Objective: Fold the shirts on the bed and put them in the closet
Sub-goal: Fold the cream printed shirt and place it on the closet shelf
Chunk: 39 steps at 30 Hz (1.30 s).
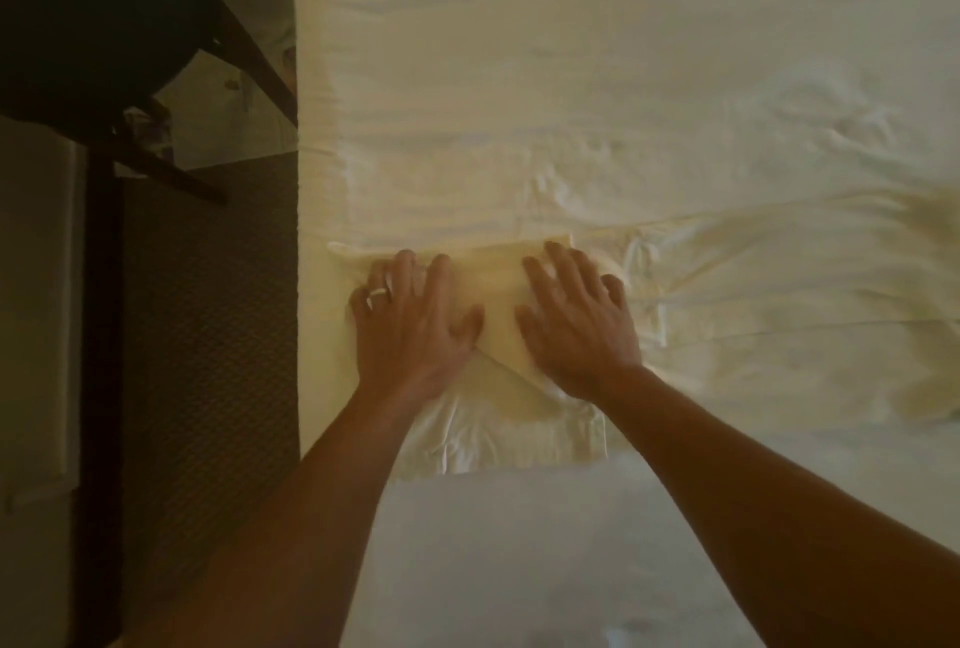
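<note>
Folded shirt [498, 294] (pale) — lengthwise toward viewer.

I can read no writing anywhere in front of me. The pale shirt [498, 294] under my hands shows plain cloth with no print, tag or brand that I can make out (the light is dim and yellowish, which blurs fine detail). The bed [571, 76] sheet is bare of lettering too, and the dark furniture [104, 13] beside it carries no legible label or number.
</note>
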### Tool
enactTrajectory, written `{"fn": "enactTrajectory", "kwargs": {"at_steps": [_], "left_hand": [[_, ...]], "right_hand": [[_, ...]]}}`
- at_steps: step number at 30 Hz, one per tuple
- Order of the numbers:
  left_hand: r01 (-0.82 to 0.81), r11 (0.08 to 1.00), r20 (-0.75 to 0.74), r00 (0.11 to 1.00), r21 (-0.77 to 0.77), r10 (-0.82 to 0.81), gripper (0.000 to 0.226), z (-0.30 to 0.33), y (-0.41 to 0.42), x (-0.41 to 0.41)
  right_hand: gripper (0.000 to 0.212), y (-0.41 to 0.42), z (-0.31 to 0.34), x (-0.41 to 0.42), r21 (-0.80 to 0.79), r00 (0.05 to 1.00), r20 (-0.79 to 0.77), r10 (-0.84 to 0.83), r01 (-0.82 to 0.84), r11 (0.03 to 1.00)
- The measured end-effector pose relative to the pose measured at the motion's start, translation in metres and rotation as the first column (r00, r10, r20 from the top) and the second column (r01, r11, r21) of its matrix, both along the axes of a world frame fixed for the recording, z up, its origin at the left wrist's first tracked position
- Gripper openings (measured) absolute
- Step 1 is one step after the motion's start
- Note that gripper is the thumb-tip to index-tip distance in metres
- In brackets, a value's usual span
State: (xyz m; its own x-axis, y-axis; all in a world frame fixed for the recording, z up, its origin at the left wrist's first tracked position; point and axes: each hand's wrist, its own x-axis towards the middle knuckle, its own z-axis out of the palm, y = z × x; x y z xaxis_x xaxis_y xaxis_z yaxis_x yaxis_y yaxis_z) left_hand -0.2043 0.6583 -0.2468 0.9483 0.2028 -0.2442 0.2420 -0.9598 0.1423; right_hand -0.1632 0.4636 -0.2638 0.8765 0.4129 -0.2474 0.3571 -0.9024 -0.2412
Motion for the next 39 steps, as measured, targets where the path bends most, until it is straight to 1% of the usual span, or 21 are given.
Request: {"fn": "enactTrajectory", "kwargs": {"at_steps": [1, 2, 3, 7, 9, 11, 12, 14, 16, 20, 24, 28, 31, 34, 36, 39], "left_hand": [[-0.023, 1.000, -0.097, 0.995, -0.012, 0.021, 0.073, -0.006, -0.004, -0.003], [-0.041, 0.999, -0.158, 0.987, -0.021, 0.037, 0.080, -0.011, -0.005, -0.005], [-0.051, 0.998, -0.179, 0.983, -0.024, 0.046, 0.085, -0.014, -0.007, -0.005], [-0.083, 0.996, -0.141, 0.986, 0.036, 0.087, 0.088, -0.008, -0.023, -0.002], [-0.072, 0.994, -0.088, 0.993, 0.078, 0.079, 0.084, -0.002, -0.042, -0.007], [-0.005, 0.996, -0.010, 1.000, 0.094, 0.006, 0.078, 0.000, -0.069, -0.018], [0.041, 0.995, 0.006, 0.999, 0.089, -0.042, 0.074, 0.001, -0.086, -0.023], [0.118, 0.991, -0.010, 0.993, 0.064, -0.118, 0.066, 0.003, -0.126, -0.030], [0.174, 0.985, -0.056, 0.983, 0.002, -0.173, 0.061, 0.006, -0.171, -0.033], [0.220, 0.968, -0.134, 0.963, -0.120, -0.235, 0.054, 0.005, -0.264, -0.026], [0.258, 0.941, -0.141, 0.946, -0.220, -0.292, 0.045, 0.003, -0.348, -0.004], [0.313, 0.912, -0.136, 0.924, -0.267, -0.357, 0.041, -0.001, -0.414, 0.016], [0.402, 0.885, -0.119, 0.892, -0.236, -0.437, 0.042, -0.005, -0.448, 0.026], [0.453, 0.863, -0.076, 0.875, -0.222, -0.479, 0.043, -0.010, -0.470, 0.035], [0.474, 0.851, -0.043, 0.868, -0.227, -0.495, 0.042, -0.014, -0.482, 0.041], [0.510, 0.832, -0.012, 0.851, -0.216, -0.525, 0.043, -0.023, -0.497, 0.047]], "right_hand": [[0.065, -0.006, -0.005, 0.000, -0.059, 0.995, -0.066, 0.069, -0.073, 0.996], [0.069, -0.011, -0.008, 0.003, -0.084, 0.988, -0.113, 0.110, -0.120, 0.989], [0.071, -0.017, -0.010, 0.006, -0.089, 0.981, -0.138, 0.135, -0.148, 0.985], [0.072, -0.029, -0.002, 0.016, -0.049, 0.963, -0.173, 0.206, -0.218, 0.975], [0.066, -0.044, 0.009, 0.020, 0.008, 0.975, -0.148, 0.165, -0.166, 0.986], [0.057, -0.069, 0.016, 0.024, 0.043, 0.989, -0.113, 0.097, -0.093, 0.995], [0.053, -0.082, 0.019, 0.027, 0.044, 0.993, -0.094, 0.069, -0.065, 0.997], [0.045, -0.115, 0.024, 0.034, 0.045, 0.998, -0.064, 0.009, -0.006, 0.999], [0.042, -0.151, 0.029, 0.043, 0.044, 0.996, -0.070, -0.054, 0.058, 0.997], [0.039, -0.232, 0.038, 0.065, 0.009, 0.991, -0.076, -0.106, 0.107, 0.994], [0.034, -0.305, 0.036, 0.091, -0.016, 0.984, -0.065, -0.166, 0.165, 0.986], [0.034, -0.354, 0.029, 0.117, -0.042, 0.972, -0.099, -0.215, 0.212, 0.976], [0.033, -0.375, 0.022, 0.137, -0.012, 0.961, -0.126, -0.247, 0.248, 0.969], [0.035, -0.384, 0.015, 0.153, 0.001, 0.964, -0.111, -0.243, 0.245, 0.970], [0.042, -0.388, 0.010, 0.164, -0.023, 0.974, -0.089, -0.207, 0.206, 0.978], [0.056, -0.390, 0.001, 0.173, -0.030, 0.982, -0.097, -0.163, 0.161, 0.987]]}}
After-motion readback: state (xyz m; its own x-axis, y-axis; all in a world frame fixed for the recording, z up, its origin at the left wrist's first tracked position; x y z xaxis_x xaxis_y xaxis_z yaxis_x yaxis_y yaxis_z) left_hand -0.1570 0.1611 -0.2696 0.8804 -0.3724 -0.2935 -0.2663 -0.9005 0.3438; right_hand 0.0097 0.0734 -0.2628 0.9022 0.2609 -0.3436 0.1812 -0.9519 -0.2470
